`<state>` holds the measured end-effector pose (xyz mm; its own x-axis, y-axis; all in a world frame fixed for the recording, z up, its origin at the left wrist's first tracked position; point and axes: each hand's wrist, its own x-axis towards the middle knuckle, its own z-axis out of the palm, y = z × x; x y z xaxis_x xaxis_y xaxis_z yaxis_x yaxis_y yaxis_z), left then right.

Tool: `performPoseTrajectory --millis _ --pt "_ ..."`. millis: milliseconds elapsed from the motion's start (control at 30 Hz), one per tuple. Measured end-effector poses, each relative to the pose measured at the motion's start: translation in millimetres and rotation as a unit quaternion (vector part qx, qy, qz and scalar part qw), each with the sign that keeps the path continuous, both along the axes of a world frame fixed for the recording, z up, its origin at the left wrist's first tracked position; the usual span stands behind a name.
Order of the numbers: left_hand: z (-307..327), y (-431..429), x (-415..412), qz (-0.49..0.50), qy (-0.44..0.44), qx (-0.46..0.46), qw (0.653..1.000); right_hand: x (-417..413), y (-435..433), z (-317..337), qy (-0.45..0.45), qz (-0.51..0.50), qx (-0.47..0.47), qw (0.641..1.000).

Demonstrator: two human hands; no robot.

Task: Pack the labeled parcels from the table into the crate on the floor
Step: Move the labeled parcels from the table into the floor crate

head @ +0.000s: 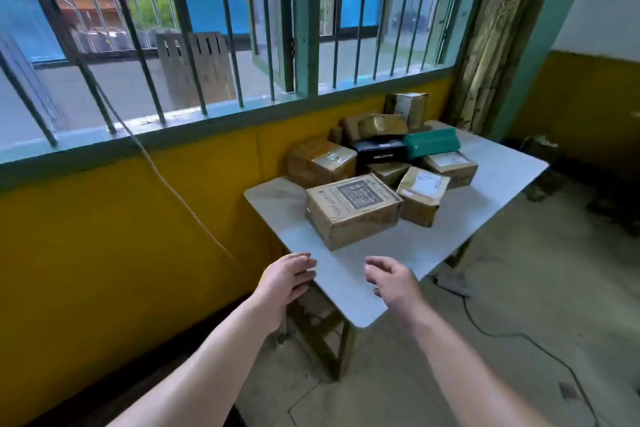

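Note:
Several taped cardboard parcels lie piled on a white table (433, 239) under the window. Nearest me is a large brown parcel (351, 210) with a printed label on top. Right of it sits a smaller parcel (420, 194) with a white label, and behind that another labeled parcel (450, 165). A black box (379, 151) and a green box (433, 142) rest in the pile. My left hand (289, 279) and my right hand (391, 279) hover over the table's near edge, fingers loosely curled, holding nothing. No crate is in view.
A yellow wall and a barred window (207, 45) run along the left. A thin cord (180, 194) hangs down the wall. A wooden stool (322, 329) stands under the table's near corner. A black cable (512, 333) trails over the concrete floor at right.

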<state>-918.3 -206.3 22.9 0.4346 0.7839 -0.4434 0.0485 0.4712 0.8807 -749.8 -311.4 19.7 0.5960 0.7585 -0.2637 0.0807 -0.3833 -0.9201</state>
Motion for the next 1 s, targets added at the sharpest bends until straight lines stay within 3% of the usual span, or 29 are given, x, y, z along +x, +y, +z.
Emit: performPoseTrajectory --millis 267,533,767,1000 --pt "2.4 14.1 99.3 -0.009 0.056 0.031 0.998 104.6 15.3 -0.2 0.025 -0.001 -0.001 1.0" --pt "-31.3 113.8 144.7 0.083 0.094 0.051 0.991 177.2 103.1 -11.5 0.029 0.025 -0.041 0.998" --pt "-62.3 167.7 171.8 0.124 0.154 0.015 0.98 228.3 177.1 -17.0 0.02 0.018 -0.071 0.997" --pt "-68.5 182.7 197.0 0.156 0.168 -0.03 0.973 263.8 237.7 -22.6 -0.081 0.097 -0.108 0.986"
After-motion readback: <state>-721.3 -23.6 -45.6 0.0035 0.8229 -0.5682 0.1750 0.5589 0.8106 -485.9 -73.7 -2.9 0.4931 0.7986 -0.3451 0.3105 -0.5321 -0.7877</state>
